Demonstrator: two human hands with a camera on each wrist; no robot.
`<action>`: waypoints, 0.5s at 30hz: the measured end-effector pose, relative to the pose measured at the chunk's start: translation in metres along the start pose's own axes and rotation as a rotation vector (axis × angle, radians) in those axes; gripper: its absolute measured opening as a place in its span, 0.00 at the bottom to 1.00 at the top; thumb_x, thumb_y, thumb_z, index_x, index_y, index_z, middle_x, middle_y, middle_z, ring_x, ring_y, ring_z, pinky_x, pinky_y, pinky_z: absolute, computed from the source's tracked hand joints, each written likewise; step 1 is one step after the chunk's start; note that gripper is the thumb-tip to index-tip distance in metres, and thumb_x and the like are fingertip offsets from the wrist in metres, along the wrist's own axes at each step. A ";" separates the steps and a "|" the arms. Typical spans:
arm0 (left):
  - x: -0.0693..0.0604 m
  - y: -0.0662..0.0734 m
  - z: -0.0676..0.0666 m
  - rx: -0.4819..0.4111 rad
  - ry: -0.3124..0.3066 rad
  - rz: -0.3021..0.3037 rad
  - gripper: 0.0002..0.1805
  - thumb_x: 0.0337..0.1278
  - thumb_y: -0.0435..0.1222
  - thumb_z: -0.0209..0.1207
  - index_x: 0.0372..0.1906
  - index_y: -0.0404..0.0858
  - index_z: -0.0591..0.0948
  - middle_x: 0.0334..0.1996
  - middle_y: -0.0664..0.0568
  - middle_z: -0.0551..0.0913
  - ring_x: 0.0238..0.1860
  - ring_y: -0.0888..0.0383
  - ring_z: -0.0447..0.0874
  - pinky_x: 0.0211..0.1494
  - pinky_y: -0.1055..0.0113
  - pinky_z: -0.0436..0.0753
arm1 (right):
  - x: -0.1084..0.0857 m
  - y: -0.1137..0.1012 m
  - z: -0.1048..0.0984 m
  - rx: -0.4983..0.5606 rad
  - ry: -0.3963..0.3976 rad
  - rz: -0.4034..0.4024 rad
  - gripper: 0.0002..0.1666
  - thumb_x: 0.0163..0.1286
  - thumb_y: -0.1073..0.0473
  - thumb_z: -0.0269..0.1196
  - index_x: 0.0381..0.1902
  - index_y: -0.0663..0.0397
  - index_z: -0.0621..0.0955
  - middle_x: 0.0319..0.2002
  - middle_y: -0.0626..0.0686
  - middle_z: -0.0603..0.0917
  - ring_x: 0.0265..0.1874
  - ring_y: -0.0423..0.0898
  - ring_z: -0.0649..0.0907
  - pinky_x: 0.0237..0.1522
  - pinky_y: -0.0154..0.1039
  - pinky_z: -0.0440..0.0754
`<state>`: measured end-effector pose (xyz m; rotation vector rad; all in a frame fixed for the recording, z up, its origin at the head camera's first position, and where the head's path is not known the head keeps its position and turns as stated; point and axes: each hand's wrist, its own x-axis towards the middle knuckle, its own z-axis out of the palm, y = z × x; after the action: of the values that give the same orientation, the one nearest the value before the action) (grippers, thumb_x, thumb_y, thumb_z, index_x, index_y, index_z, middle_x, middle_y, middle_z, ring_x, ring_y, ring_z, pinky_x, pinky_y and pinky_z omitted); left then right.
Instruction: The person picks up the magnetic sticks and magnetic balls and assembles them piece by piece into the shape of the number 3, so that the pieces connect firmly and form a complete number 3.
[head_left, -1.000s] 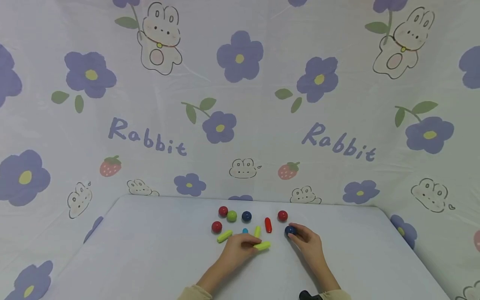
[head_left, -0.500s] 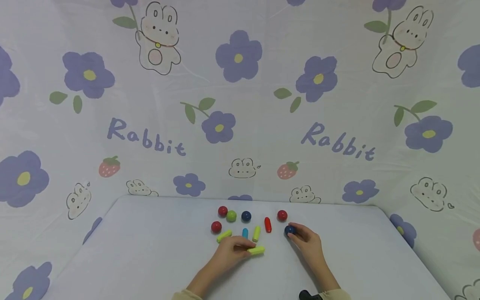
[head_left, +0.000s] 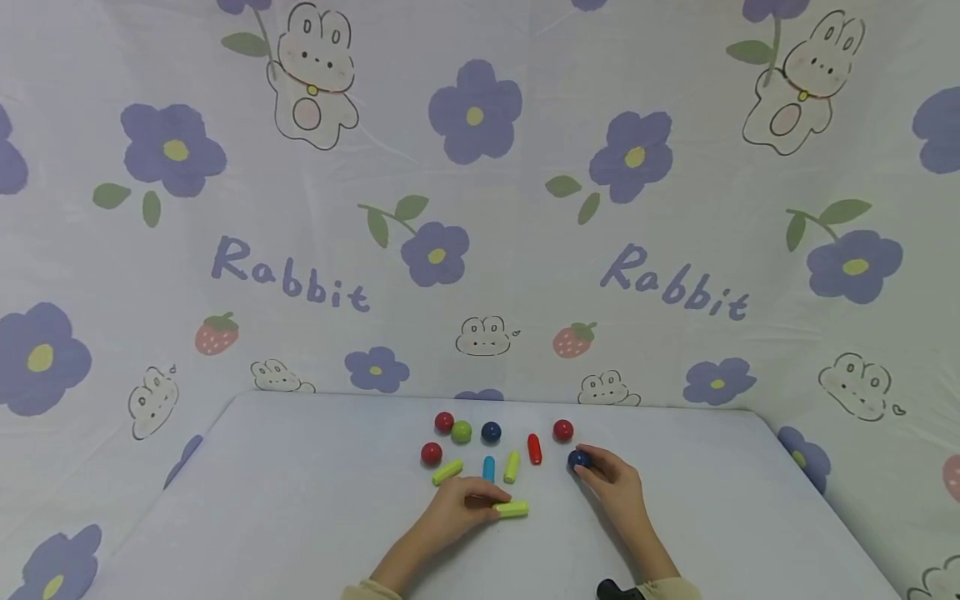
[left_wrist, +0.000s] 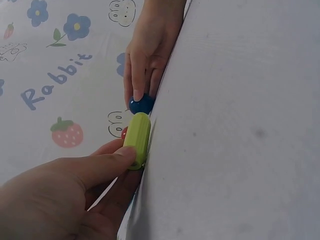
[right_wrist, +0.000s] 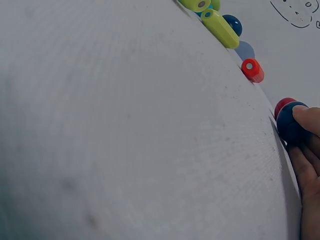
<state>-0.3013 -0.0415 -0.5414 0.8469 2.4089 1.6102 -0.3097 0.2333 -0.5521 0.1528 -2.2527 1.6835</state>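
Yellow-green stick (head_left: 512, 508) is in the L hand (head_left: 459, 506), pinched snugly btwn thumb & fingers, on the person's side of the other pieces; can't tell if it touches the white table (head_left: 300, 508). R hand (head_left: 617, 485) has a dk blue ball (head_left: 578, 460) in a narrow fingertip grip, w/ a red ball (head_left: 563, 431) just beyond. Stick & ball are apart, nothing joined. Step in hand, I'd say: positioning the stick while the R hand steadies the ball. Blue stick (head_left: 489, 469) lies just past the L fingers, a 2nd yellow-green stick (head_left: 512, 467) beside it, then a red stick (head_left: 534, 449) further R. Next move prob. calls for keeping both pinches light but firm, turning the L wrist w/o knocking the blue one; ball could roll if loosened carelessly.
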 end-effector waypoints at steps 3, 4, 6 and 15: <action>0.000 0.000 0.000 -0.010 0.000 -0.001 0.15 0.44 0.29 0.64 0.40 0.46 0.83 0.36 0.64 0.81 0.41 0.66 0.78 0.43 0.73 0.75 | 0.000 0.001 0.000 -0.003 0.001 0.003 0.21 0.56 0.64 0.65 0.49 0.58 0.77 0.50 0.55 0.76 0.51 0.48 0.74 0.46 0.30 0.71; 0.000 0.000 0.000 -0.014 0.000 0.000 0.15 0.44 0.29 0.64 0.40 0.46 0.83 0.36 0.64 0.81 0.40 0.66 0.78 0.42 0.73 0.75 | 0.000 0.001 0.000 -0.002 0.003 0.003 0.21 0.56 0.64 0.65 0.49 0.59 0.77 0.50 0.55 0.77 0.51 0.48 0.74 0.46 0.30 0.71; 0.000 0.000 0.001 -0.016 -0.001 0.000 0.15 0.44 0.29 0.64 0.40 0.46 0.83 0.36 0.64 0.81 0.40 0.66 0.78 0.42 0.73 0.75 | 0.000 0.001 0.000 0.001 0.004 0.004 0.21 0.56 0.64 0.65 0.49 0.59 0.77 0.50 0.55 0.77 0.51 0.48 0.75 0.47 0.30 0.71; -0.001 0.001 0.001 -0.017 -0.004 -0.007 0.15 0.44 0.29 0.64 0.40 0.47 0.83 0.37 0.64 0.81 0.40 0.66 0.78 0.43 0.73 0.75 | 0.001 0.004 0.000 -0.011 0.005 -0.005 0.21 0.55 0.62 0.66 0.48 0.57 0.77 0.49 0.54 0.77 0.50 0.48 0.75 0.46 0.30 0.72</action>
<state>-0.2994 -0.0408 -0.5419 0.8362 2.3893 1.6229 -0.3121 0.2352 -0.5556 0.1513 -2.2562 1.6671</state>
